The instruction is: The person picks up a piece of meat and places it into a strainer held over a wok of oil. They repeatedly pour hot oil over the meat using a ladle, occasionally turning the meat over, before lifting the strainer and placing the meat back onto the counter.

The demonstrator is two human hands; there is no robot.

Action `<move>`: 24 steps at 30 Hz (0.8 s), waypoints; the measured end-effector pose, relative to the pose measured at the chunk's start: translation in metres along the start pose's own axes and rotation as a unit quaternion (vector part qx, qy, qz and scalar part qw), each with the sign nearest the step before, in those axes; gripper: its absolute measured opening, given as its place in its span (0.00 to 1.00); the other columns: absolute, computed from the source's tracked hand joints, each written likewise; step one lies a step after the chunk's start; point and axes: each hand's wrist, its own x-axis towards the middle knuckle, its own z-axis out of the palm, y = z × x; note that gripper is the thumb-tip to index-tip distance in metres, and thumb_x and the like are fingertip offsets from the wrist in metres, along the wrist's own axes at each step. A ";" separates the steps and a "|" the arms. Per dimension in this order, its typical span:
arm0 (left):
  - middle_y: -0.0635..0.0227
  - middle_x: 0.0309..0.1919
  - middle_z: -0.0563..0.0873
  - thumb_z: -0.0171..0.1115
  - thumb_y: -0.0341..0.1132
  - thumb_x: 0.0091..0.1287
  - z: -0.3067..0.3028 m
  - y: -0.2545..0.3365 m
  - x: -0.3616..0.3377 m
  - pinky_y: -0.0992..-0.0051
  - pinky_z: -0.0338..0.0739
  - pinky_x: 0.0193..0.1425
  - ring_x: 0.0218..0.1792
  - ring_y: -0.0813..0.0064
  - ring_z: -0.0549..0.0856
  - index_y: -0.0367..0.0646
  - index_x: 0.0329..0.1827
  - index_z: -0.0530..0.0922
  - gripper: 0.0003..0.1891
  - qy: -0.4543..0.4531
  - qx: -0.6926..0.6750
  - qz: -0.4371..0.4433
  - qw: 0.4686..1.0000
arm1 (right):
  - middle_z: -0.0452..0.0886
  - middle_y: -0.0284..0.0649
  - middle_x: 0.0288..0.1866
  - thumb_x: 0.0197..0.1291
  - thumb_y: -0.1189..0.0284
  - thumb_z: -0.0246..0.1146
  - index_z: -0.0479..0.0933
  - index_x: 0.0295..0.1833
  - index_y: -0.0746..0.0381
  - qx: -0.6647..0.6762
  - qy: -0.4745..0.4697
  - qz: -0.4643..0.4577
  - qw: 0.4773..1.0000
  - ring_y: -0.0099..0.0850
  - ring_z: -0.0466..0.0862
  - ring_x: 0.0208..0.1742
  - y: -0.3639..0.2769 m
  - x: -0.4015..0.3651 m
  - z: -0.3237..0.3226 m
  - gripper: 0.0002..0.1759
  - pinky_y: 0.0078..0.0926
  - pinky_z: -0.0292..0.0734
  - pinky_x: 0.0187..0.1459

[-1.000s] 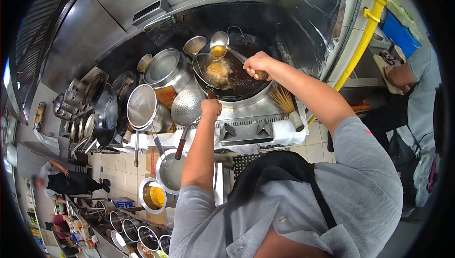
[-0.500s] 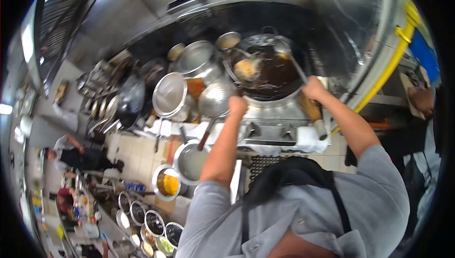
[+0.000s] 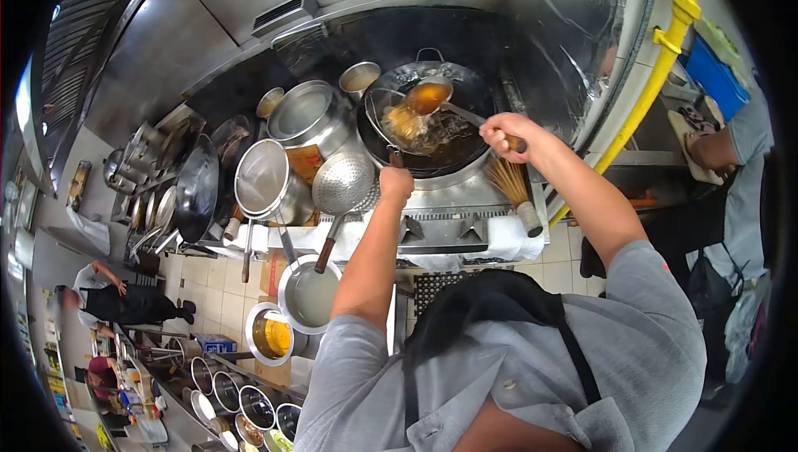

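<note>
My left hand (image 3: 396, 185) is closed around the short handle of a round wire strainer (image 3: 371, 120), which rests in the large black wok (image 3: 473, 103). Golden food (image 3: 406, 125) lies in the strainer, with bubbling oil around it. My right hand (image 3: 509, 135) grips the wooden end of a ladle (image 3: 431, 96). The ladle's bowl, filled with amber oil, is over the strainer and tilted above the food. Dark oil fills the rest of the wok. Beside my left forearm, a perforated skimmer (image 3: 343, 184) lies across pots with its handle pointing toward me.
Left of the wok stand a lidded steel pot (image 3: 303, 111) and a fine-mesh sieve (image 3: 262, 175). A bamboo brush (image 3: 517, 194) leans at the stove's right front. Bowls with pale liquid (image 3: 311, 294) and yellow liquid (image 3: 270, 336) sit lower left. A co-worker's arm (image 3: 716, 150) is at far right.
My right hand has brought the ladle leftward from the wok's far right side to above the strainer, and its bowl now carries oil. The whole view has shifted slightly.
</note>
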 end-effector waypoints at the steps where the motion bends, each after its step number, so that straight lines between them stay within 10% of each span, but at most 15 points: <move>1: 0.65 0.11 0.71 0.48 0.23 0.55 0.000 -0.001 0.000 0.75 0.53 0.07 0.08 0.74 0.69 0.38 0.20 0.67 0.06 -0.003 0.038 0.024 0.999 | 0.62 0.27 0.11 0.58 0.73 0.50 0.60 0.19 0.57 -0.031 0.019 -0.017 0.999 0.16 0.61 0.09 -0.002 -0.003 0.007 0.15 0.13 0.57 0.09; 15: 0.64 0.16 0.75 0.50 0.32 0.59 0.024 -0.113 0.173 0.69 0.66 0.15 0.15 0.66 0.76 0.41 0.23 0.68 0.08 0.029 0.163 0.185 0.969 | 0.73 0.41 0.17 0.49 0.75 0.58 0.70 0.21 0.67 -0.382 0.217 -0.218 0.871 0.26 0.73 0.13 -0.022 0.000 0.043 0.09 0.27 0.66 0.13; 18: 0.57 0.21 0.80 0.52 0.34 0.58 -0.010 -0.023 0.027 0.65 0.72 0.23 0.23 0.59 0.82 0.34 0.25 0.74 0.11 0.079 0.205 0.164 0.962 | 0.78 0.52 0.23 0.45 0.73 0.58 0.73 0.24 0.71 -0.480 0.245 -0.241 0.807 0.39 0.80 0.21 -0.014 0.009 0.018 0.09 0.34 0.75 0.24; 19: 0.53 0.23 0.81 0.52 0.34 0.57 -0.017 -0.007 0.003 0.64 0.73 0.26 0.26 0.58 0.82 0.31 0.27 0.75 0.12 0.091 0.226 0.165 0.956 | 0.78 0.61 0.32 0.43 0.72 0.57 0.76 0.31 0.74 -0.584 0.288 -0.269 0.710 0.49 0.81 0.36 -0.011 0.013 0.008 0.14 0.36 0.76 0.39; 24: 0.39 0.33 0.80 0.53 0.35 0.56 -0.032 0.010 -0.019 0.60 0.75 0.45 0.39 0.46 0.81 0.27 0.31 0.78 0.15 0.110 0.295 0.175 0.933 | 0.76 0.63 0.37 0.42 0.73 0.57 0.76 0.35 0.75 -0.611 0.368 -0.225 0.664 0.52 0.77 0.47 0.028 0.040 -0.039 0.16 0.36 0.72 0.49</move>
